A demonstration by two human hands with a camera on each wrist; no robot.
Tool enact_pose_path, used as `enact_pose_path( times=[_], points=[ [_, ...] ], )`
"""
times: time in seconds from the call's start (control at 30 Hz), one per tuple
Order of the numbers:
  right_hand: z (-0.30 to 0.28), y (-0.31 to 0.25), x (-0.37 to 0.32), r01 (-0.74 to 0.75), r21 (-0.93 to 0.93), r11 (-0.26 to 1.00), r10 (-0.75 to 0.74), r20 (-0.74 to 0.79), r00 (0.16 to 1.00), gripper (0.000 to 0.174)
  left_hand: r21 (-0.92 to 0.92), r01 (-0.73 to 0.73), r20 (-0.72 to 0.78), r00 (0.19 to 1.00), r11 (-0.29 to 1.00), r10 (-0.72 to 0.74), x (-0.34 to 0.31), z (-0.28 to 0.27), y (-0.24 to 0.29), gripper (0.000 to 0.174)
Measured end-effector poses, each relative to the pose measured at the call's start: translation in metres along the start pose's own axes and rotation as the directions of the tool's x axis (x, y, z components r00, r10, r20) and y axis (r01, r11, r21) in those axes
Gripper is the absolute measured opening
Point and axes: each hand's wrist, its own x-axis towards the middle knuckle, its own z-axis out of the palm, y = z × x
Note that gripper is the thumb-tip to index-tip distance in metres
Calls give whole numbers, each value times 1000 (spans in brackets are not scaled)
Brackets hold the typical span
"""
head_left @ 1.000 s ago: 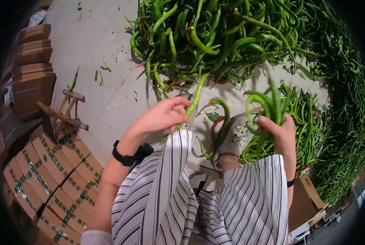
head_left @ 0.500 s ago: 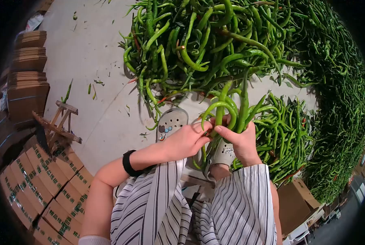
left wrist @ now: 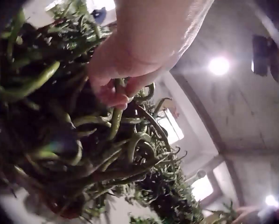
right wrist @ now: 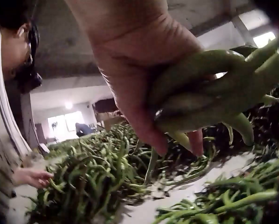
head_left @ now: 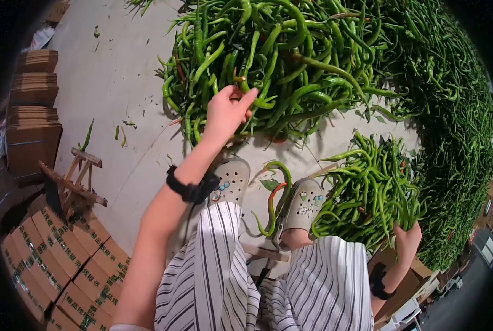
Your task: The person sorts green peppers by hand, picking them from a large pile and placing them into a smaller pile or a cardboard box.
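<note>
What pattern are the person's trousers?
The trousers are white with thin dark stripes, clearest in the head view.

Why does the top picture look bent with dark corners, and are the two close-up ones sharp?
Head view: a fisheye lens curves the floor and pile and blacks the corners; evenly lit, sharp. Left wrist view: dim, the left hand pinching a pepper is soft, a lamp glares. Right wrist view: the right hand gripping a bunch sits too close, out of focus.
</note>
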Motion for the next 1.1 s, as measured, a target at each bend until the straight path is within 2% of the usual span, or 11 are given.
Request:
enact_pose_path(
  times=[0.23,0.43,0.57,0.67,0.73,0.8,0.87,0.97,1.03,1.07,1.1],
  points=[
    [-3,-61,-5,29,247,969,-74,178,981,23,-449,278,279,947,849,-162,-55,-32,16,19],
    [8,-108,11,67,408,910,-225,354,908,29,-383,452,517,828,806,-219,-103,-65,9,17],
    [14,-153,8,-45,538,842,-231,435,871,29,-392,417,616,781,820,-103,-109,-63,16,16],
    [29,-181,0,-77,744,664,-348,399,848,33,-238,302,620,779,923,-95,-112,-39,30,16],
    [41,-193,-8,-101,784,612,-369,396,841,39,64,-105,590,806,992,48,-111,-12,42,23],
    [57,-204,-17,-56,788,613,-365,345,864,39,173,-482,619,731,859,286,-111,25,50,28],
    [74,-199,-15,-124,782,611,-276,357,892,35,249,-681,590,670,689,449,-115,56,37,24],
    [69,-177,4,-189,787,587,-127,320,939,38,208,-848,725,468,488,505,-91,50,29,16],
    [63,-155,11,-194,823,534,-75,275,959,41,301,-686,439,716,662,543,-71,21,47,11],
    [60,-146,12,-200,844,498,-57,262,963,42,504,-658,332,746,560,578,-56,10,52,12],
    [55,-139,13,-229,842,489,-50,289,956,40,557,-503,127,838,660,531,-41,8,38,14]
  ],
)
